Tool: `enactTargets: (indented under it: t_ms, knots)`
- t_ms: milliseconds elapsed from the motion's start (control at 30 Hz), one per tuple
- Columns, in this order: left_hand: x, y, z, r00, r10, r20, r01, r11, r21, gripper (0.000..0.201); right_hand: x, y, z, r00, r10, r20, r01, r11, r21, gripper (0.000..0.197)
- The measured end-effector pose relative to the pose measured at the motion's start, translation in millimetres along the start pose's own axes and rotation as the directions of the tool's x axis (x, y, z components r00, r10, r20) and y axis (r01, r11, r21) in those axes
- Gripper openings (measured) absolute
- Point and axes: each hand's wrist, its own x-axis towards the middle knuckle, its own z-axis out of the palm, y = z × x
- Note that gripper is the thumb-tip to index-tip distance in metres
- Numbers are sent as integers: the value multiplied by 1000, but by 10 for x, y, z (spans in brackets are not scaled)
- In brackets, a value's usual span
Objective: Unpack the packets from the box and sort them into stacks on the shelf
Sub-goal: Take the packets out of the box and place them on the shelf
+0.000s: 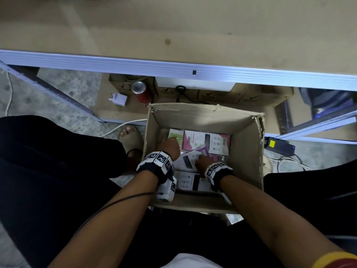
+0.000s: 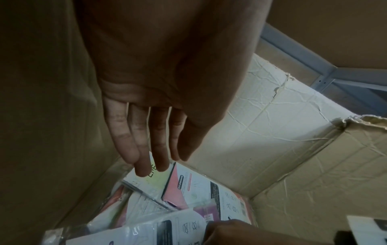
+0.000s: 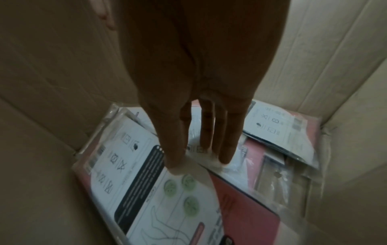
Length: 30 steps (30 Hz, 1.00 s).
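Down in the cardboard box (image 1: 245, 151) at frame center, both your hands sit w/ fingers straight, grasping nothing. L hand (image 1: 168, 145) reaches toward the green-white packet (image 1: 175, 134) at upper left; R hand (image 1: 202, 161) presses fingertips (image 3: 225, 159) on a white packet (image 1: 185, 161). Pink packet (image 1: 206, 141) lies top center.

— What stands on the floor under the shelf edge?

— A red drink can (image 1: 140, 92), upright, with a white plug adapter (image 1: 119, 99) just beside it on its left. Both sit on flat brown cartons (image 1: 241, 96).

— Any cables?

— A white cable (image 1: 117, 128) runs along the floor near a sandalled foot (image 1: 129, 136). On the right lies a black device with a yellow sticker (image 1: 279, 145).
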Motion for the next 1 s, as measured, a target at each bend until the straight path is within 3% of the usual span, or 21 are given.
enactTargets:
  t_ms: [100, 233, 333, 367, 467, 533, 667, 800, 1000]
  knots:
    - [15, 13, 13, 1000, -12, 8, 12, 1000, 14, 27, -26, 6, -16, 997, -25, 69, 29, 997, -66, 43]
    - [97, 14, 96, 998, -15, 54, 15, 1000, 7, 29, -65, 9, -26, 997, -9, 78, 10, 1000, -10, 69]
    - [190, 0, 184, 997, -19, 76, 17, 999, 30, 29, -81, 45, -60, 997, 3, 77, -1, 1000, -16, 45]
    - [226, -7, 222, 996, -14, 87, 10, 999, 43, 29, -81, 96, -55, 995, 8, 95, -6, 1000, -29, 46]
    - [309, -16, 339, 991, 8, 135, -19, 996, 82, 31, -150, 265, -28, 960, 88, 266, -82, 996, -32, 90]
    - [353, -16, 438, 985, 12, 171, -28, 995, 92, 35, -212, 314, -47, 935, 174, 309, -162, 985, -64, 100]
    - [421, -46, 668, 979, 8, 205, -38, 989, 146, 43, -133, 316, -9, 966, 46, 254, -40, 999, -27, 76]
    - [430, -76, 794, 988, -19, 154, -16, 975, 221, 33, -116, 340, 29, 974, -1, 229, 0, 1000, 4, 66]
    - [459, -138, 876, 988, -19, 150, -28, 951, 308, 36, -19, 357, 108, 986, -43, 159, 33, 997, 65, 62]
